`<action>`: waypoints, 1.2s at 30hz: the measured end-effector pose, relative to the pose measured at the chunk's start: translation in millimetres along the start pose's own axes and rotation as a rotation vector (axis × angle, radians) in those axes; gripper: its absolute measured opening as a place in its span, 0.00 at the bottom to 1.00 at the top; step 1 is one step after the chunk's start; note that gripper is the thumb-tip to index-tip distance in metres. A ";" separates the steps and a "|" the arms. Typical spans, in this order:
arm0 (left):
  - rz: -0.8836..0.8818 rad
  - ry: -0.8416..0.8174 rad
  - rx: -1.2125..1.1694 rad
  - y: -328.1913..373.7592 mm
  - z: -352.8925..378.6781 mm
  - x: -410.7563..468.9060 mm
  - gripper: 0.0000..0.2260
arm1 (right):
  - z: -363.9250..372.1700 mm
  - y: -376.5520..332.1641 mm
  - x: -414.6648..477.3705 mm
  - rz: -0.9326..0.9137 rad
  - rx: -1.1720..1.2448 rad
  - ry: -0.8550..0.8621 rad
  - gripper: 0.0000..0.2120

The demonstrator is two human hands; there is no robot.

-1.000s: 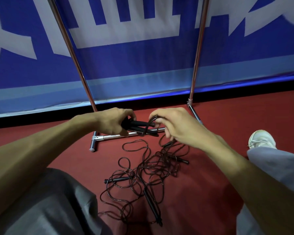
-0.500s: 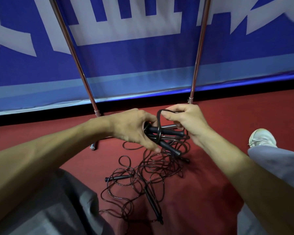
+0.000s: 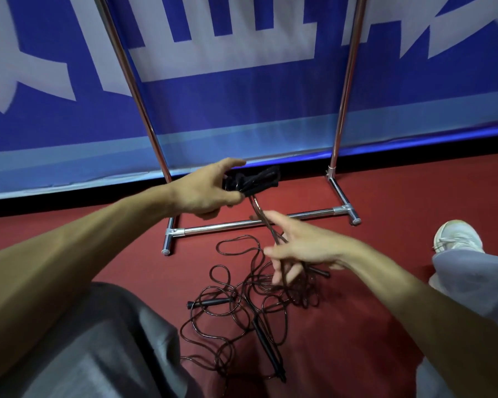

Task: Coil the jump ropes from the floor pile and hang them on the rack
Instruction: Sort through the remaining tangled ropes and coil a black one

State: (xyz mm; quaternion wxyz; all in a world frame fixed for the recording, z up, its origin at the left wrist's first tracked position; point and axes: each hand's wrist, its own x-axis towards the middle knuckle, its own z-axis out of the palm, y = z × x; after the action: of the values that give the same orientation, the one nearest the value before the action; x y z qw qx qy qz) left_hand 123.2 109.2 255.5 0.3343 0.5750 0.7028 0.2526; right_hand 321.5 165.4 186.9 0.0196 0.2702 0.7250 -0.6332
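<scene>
Lifted apart from the right hand [image 3: 302, 245], the black handles [image 3: 255, 180] are gripped in the left hand [image 3: 207, 191], fingers curled. Thin glossy cord [image 3: 266, 222] is passed between the right's spread, straight fingers [image 3: 274, 219] down to the tangled floor pile [image 3: 242, 307] below.

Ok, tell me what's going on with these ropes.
A person is sorting jump ropes in front of a metal rack. The left hand grips one rope's black handles, held up by the rack's left post. Its cord runs down across the spread fingers of the right hand. The other ropes lie in a tangled pile on the red floor. No rope hangs on the visible part of the rack.
</scene>
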 end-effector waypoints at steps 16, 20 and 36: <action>0.052 -0.303 0.784 -19.6 10.1 7.1 0.10 | -18.6 -13.2 -14.0 -0.432 -0.646 0.411 0.05; 0.093 -0.368 0.606 0.7 19.6 1.8 0.08 | -31.7 -3.6 -7.5 -0.452 -0.425 0.640 0.05; -0.033 0.053 -0.183 48.8 26.8 -12.8 0.11 | -0.6 2.4 5.3 -0.189 -0.087 0.370 0.24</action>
State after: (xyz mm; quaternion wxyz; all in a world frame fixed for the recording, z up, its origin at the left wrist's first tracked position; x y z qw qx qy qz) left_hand 176.3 106.2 276.5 0.3709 0.5234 0.6947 0.3252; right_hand 318.2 168.1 182.8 -0.1618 0.3114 0.7650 -0.5401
